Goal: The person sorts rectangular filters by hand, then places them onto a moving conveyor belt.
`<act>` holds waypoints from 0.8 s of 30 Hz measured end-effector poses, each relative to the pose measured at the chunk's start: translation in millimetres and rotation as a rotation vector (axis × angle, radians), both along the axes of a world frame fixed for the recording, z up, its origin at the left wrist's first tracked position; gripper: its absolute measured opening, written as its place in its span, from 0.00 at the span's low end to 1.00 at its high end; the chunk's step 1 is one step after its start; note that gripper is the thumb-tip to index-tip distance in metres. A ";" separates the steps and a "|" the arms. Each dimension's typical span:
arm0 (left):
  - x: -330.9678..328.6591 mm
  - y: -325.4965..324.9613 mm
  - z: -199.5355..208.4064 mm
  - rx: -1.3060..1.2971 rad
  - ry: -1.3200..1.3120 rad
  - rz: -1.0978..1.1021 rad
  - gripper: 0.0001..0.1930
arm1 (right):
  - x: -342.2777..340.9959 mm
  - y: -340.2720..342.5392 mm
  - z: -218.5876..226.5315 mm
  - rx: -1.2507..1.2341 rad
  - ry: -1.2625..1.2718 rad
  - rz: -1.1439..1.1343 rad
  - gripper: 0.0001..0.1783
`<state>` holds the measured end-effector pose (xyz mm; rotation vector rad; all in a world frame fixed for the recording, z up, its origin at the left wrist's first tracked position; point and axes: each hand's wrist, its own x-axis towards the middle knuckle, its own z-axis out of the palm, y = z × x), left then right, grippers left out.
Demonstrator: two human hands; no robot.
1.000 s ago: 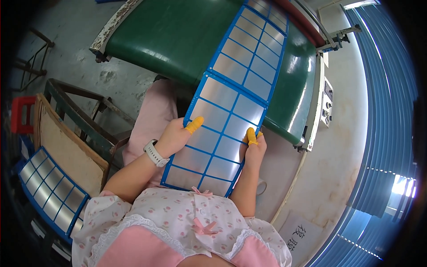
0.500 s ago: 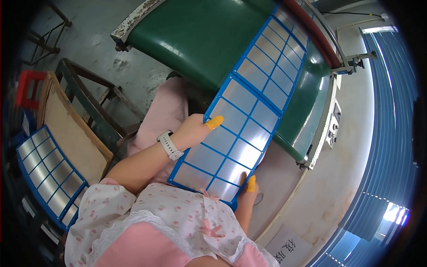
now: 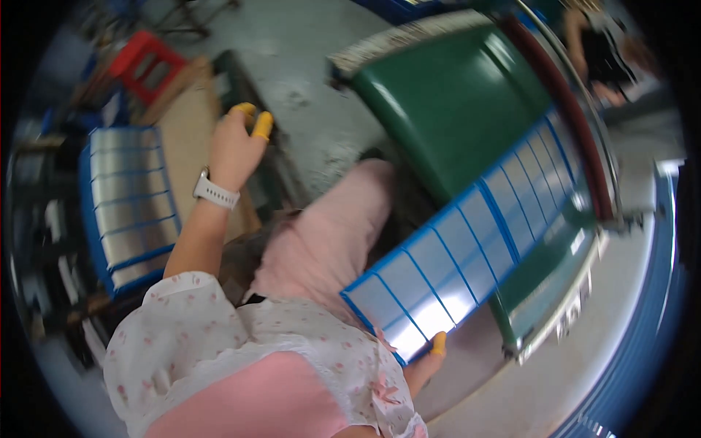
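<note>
A silvery sheet with a blue grid (image 3: 456, 252) slants from my lap up over a green belt (image 3: 445, 102), its far end near a dark red roller (image 3: 566, 109). My right hand (image 3: 426, 367) grips its near right corner, a yellow-capped thumb on top and the other fingers hidden underneath. My left hand (image 3: 237, 150) is in the air at the left, away from the sheet. Its fingers, some in yellow finger cots, are apart and hold nothing. Below and left of it lies a stack of similar blue-gridded sheets (image 3: 135, 197).
A brown board (image 3: 184, 120) stands beside the stack, with a red plastic stool (image 3: 148, 66) behind it. The belt's frame has a worn white end (image 3: 409, 40) and a metal side rail (image 3: 562, 306). Another person (image 3: 606, 55) is at the far right, beyond the roller.
My left hand has let go of the sheet's left edge and swung left toward the stack. My right hand keeps its corner. The view has turned left.
</note>
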<state>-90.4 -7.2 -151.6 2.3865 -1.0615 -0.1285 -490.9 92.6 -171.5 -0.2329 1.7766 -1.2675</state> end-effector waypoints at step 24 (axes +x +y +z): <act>100.7 135.9 89.3 0.295 -0.534 0.942 0.16 | 35.6 -61.3 48.5 -0.034 -0.196 0.249 0.19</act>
